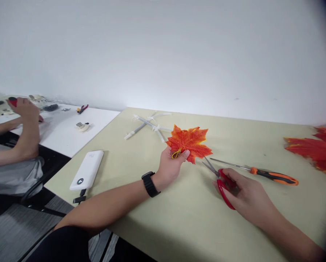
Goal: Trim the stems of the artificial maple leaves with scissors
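Note:
My left hand [171,163] pinches an orange-red artificial maple leaf [189,141] near its base, thumb on top. A small yellow loop [176,154] sticks out beside the thumb. In my right hand [247,193] is a pair of scissors [225,189] with red handles. Their blades are slightly parted and point up and left, close to the leaf's lower right edge; whether they touch it I cannot tell. Just beyond the right hand a screwdriver [274,177] with an orange and black handle lies on the table.
More red maple leaves [315,147] lie at the right edge. Crossed whitish tubes [145,125] are behind the held leaf. A white power bank [88,170] with a plugged-in cable lies at the table's left edge. Farther left, a co-worker's hand [26,107] is over a white table [97,122] bearing pliers [83,109].

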`<state>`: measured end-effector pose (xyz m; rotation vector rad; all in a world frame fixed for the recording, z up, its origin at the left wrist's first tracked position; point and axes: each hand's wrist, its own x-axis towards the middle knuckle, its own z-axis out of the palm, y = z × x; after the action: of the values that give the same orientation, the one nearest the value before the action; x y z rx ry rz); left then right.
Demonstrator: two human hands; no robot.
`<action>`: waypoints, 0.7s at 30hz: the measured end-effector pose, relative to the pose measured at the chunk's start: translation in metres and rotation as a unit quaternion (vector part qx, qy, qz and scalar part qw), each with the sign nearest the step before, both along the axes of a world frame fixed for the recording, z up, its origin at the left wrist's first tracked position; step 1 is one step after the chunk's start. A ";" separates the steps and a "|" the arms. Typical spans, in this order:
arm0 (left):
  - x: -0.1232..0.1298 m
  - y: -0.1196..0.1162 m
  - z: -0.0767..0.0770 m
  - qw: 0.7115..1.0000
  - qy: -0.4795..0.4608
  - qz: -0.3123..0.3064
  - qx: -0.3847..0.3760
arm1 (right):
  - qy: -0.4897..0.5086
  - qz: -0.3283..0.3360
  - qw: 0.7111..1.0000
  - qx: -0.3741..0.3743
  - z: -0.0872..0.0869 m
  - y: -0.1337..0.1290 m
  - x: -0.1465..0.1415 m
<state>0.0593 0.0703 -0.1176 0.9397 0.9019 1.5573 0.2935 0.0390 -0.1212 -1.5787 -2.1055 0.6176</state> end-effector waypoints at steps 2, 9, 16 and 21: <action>0.001 -0.002 0.001 1.000 -0.007 -0.019 -0.002 | -0.005 0.008 1.000 -0.013 -0.001 0.003 0.003; -0.013 0.009 0.011 1.000 -0.014 0.025 0.002 | -0.001 0.010 1.000 -0.022 0.001 0.002 0.002; -0.008 0.004 0.005 1.000 -0.003 -0.022 0.013 | 0.003 0.010 0.999 -0.036 0.004 0.000 0.001; -0.001 -0.002 -0.009 0.998 0.019 -0.064 0.019 | -0.010 0.018 1.000 -0.013 0.003 0.002 0.002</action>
<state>0.0579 0.0682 -0.1264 1.0384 0.8250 1.4549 0.2958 0.0408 -0.1182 -1.5714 -2.1524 0.6473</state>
